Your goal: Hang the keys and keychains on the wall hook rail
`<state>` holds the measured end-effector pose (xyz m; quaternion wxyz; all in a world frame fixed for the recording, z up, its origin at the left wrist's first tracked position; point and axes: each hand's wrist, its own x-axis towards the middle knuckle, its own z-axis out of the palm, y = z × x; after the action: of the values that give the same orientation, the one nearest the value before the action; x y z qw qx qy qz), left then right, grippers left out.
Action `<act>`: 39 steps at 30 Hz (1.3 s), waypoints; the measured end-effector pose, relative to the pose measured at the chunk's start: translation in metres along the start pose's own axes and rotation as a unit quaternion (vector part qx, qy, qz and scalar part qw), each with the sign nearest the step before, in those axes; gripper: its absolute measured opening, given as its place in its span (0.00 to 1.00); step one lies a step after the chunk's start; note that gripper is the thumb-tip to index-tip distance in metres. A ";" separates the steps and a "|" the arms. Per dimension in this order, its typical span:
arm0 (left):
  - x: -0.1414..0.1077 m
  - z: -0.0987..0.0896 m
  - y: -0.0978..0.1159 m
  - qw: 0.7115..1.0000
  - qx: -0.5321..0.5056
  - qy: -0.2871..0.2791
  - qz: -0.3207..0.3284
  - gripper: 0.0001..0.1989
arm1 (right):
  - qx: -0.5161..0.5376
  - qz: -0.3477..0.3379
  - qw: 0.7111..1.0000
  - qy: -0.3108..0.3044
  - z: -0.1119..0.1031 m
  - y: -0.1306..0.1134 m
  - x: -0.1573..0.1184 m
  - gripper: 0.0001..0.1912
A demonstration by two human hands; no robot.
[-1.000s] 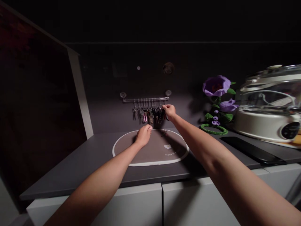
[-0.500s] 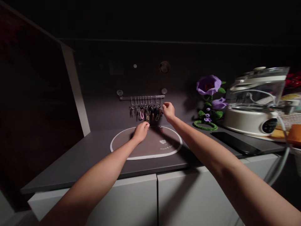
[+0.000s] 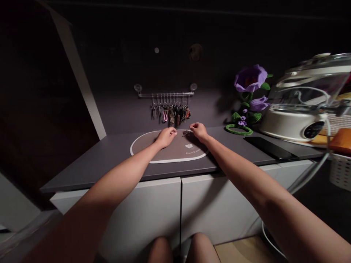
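My right hand (image 3: 199,131) is low over the back right of an oval grey mat (image 3: 153,155), thumb and fingertips pinched together. Right beside those fingertips is a small dark bunch, apparently keys on a ring (image 3: 187,133); whether the fingers grip it I cannot tell. My left hand (image 3: 166,137) rests over the middle of the mat with its fingers curled closed, hiding anything in them. Behind both hands, a clear rail (image 3: 166,95) with suction cups is fixed to the wall. Several bunches of keys (image 3: 171,113) hang from its hooks, one with a pink loop (image 3: 165,116).
To the right stand purple craft flowers (image 3: 250,78) with a green ring base (image 3: 238,130). A black phone-like slab (image 3: 270,148) lies near the counter edge. Farther right are a white appliance (image 3: 293,122) with a clear cover, a cable, and a white perforated basket (image 3: 340,171).
My right hand has come down from the right end of the key rail to the mat. My left hand stays over the mat, and the view has tilted downward.
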<state>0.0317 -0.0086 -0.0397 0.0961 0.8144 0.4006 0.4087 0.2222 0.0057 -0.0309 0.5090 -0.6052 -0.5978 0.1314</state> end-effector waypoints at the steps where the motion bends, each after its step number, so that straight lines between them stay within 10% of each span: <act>1: 0.000 0.000 0.000 1.000 0.004 -0.004 0.000 0.08 | -0.028 -0.003 1.000 -0.003 0.000 0.002 0.001 0.07; 15: 0.000 0.002 -0.001 0.997 0.046 -0.064 -0.002 0.10 | -0.270 -0.045 0.957 -0.095 0.011 0.007 0.013 0.12; 39: 0.000 0.001 0.000 0.998 0.033 -0.058 -0.020 0.11 | -0.118 -0.089 0.983 -0.111 0.010 0.005 0.009 0.11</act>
<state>0.0321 -0.0085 -0.0409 0.1007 0.8311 0.4241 0.3454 0.2200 0.0193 -0.0355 0.3737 -0.5873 -0.7134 0.0810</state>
